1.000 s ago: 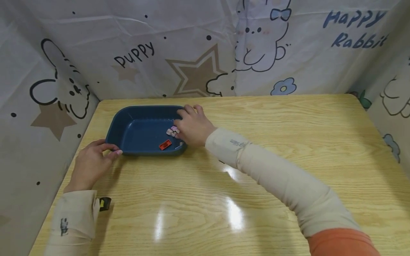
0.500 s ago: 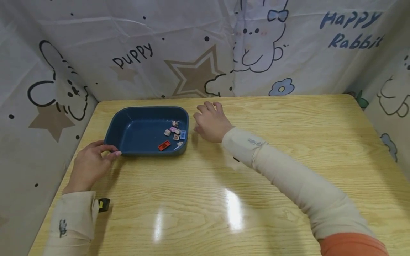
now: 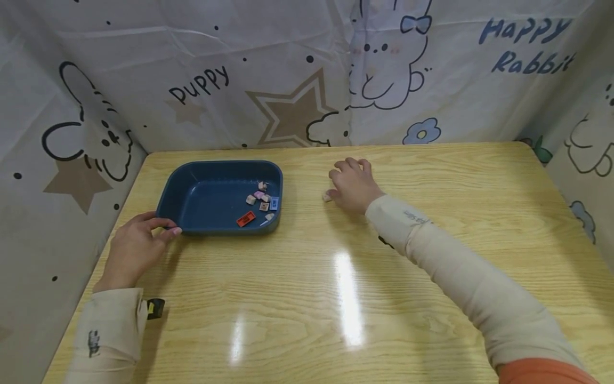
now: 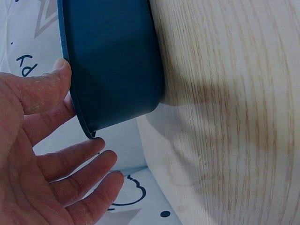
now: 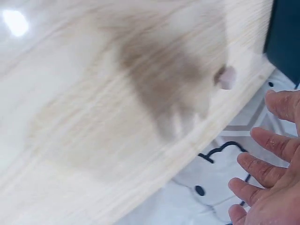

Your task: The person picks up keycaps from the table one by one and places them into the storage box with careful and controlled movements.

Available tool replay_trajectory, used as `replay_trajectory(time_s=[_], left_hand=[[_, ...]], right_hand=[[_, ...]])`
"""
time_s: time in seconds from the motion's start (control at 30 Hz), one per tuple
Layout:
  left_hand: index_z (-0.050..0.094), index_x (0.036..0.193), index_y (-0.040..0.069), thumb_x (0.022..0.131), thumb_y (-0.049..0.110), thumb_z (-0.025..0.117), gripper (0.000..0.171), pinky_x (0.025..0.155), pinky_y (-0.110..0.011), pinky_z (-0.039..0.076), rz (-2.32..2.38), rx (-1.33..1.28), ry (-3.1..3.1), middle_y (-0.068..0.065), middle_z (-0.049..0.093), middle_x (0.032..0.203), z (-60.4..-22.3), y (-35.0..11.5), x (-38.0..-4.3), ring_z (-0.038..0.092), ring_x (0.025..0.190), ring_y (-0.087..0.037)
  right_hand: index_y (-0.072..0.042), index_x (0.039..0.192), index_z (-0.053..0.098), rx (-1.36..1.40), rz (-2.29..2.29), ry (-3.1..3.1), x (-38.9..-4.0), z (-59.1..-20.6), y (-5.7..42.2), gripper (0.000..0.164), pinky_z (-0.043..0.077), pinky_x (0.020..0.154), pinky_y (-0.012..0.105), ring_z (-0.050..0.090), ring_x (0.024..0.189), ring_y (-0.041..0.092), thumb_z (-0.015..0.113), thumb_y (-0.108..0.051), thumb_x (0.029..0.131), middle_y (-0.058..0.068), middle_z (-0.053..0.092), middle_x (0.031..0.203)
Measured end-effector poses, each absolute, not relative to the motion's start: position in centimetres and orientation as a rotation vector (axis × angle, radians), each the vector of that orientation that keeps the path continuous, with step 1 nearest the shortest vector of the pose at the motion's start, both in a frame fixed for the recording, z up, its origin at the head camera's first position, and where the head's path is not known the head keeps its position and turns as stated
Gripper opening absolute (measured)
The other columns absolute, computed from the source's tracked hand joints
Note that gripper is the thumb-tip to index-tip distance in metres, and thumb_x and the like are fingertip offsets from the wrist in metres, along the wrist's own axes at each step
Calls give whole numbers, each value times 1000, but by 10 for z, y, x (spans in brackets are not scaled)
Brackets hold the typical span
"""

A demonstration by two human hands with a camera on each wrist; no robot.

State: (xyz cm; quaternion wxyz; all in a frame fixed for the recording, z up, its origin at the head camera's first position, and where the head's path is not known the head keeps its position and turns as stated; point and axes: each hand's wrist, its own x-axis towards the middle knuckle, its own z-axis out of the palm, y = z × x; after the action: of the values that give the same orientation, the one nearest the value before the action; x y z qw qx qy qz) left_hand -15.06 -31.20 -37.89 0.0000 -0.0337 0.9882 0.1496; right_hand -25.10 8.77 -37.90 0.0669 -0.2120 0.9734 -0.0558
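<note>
A dark blue plastic tub [image 3: 211,200] stands at the back left of the table. My left hand [image 3: 140,244] holds its near left corner, thumb and index finger pinching the rim [image 4: 70,89] while the other fingers are spread. Inside, toward the right end, lie several small pieces, among them a red rectangular piece [image 3: 246,218], a blue piece [image 3: 274,203] and a pinkish one [image 3: 259,195]. My right hand [image 3: 356,186] is right of the tub with fingers spread and nothing in them. By its thumb a small pale block [image 3: 327,197] lies on the table; the right wrist view shows this block [image 5: 227,78] too.
The light wooden table [image 3: 268,298] meets a printed cloth [image 3: 288,64] at its back and left sides. A small black-and-yellow item [image 3: 155,308] sits at the left wrist.
My right hand has moved from over the tub's right end to the right across the table. The small pale block now shows beside its thumb. The left hand keeps its place on the rim.
</note>
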Motion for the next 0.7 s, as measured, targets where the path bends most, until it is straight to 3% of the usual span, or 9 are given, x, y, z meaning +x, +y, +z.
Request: replay_trajectory(time_s=[0.23,0.37,0.7], left_hand=[[70,103,2,92,30,62,31,101,-65,36,468,-125,3098,-34,51,133,-382,-313,-150,46,123,-51],[70,104,1,93,30,62,32,101,-66,36,482,-123,3095,-34,51,133,-382,-313,-149,46,124,-51],[69,104,-1,93,28,62,32,100,-66,35,486,-100,3124,-35,51,132,-380,-313,-150,47,123,-51]], right_hand=[[-10,131,55,-632,-222,2912,-249,-397,92,44,24,113,59,36,139,37,54,-38,97,16,45,146],[-14,132,55,-654,-231,2890,-248,-407,90,40,25,112,58,36,138,36,50,-35,99,15,45,146],[-16,112,67,-707,-236,2896,-246,-412,88,27,26,112,59,40,136,36,49,-32,100,12,51,142]])
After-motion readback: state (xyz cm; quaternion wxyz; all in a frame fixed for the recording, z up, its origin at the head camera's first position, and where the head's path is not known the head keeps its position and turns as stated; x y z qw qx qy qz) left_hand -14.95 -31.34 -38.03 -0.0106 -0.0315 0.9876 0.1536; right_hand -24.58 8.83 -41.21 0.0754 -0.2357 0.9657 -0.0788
